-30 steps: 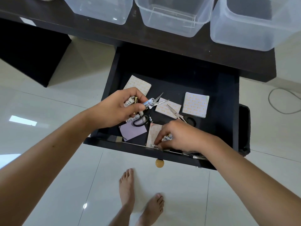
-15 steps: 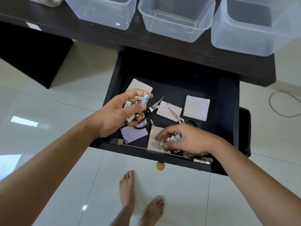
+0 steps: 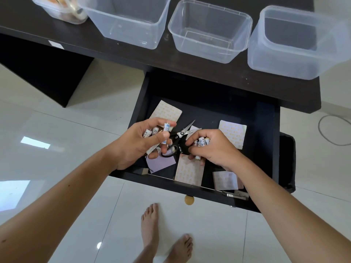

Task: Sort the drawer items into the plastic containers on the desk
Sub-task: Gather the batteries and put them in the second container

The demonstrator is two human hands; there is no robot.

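Note:
The black drawer (image 3: 266, 130) stands pulled out under the desk. Above it my left hand (image 3: 136, 144) grips several white batteries (image 3: 152, 132), one pinched between thumb and forefinger. My right hand (image 3: 214, 147) grips another bunch of white batteries (image 3: 201, 142) over the drawer's middle. Between the hands lie black-handled scissors (image 3: 179, 136) with blades apart. Patterned sticky-note pads (image 3: 232, 135) and a lilac pad (image 3: 161, 162) lie on the drawer floor. On the desk stand three clear empty containers: left (image 3: 131, 21), middle (image 3: 209, 31), right (image 3: 296, 42).
A smaller container (image 3: 60, 10) with orange and other items sits at the desk's far left. A metal clip (image 3: 234, 194) lies at the drawer's front right corner. A round wooden knob (image 3: 189, 199) sticks out of the drawer front. My bare feet stand below on white tiles.
My right hand has lifted from the drawer's front edge with batteries in its grip and moved toward the middle. My left hand has stayed raised with its batteries. The view has tilted up.

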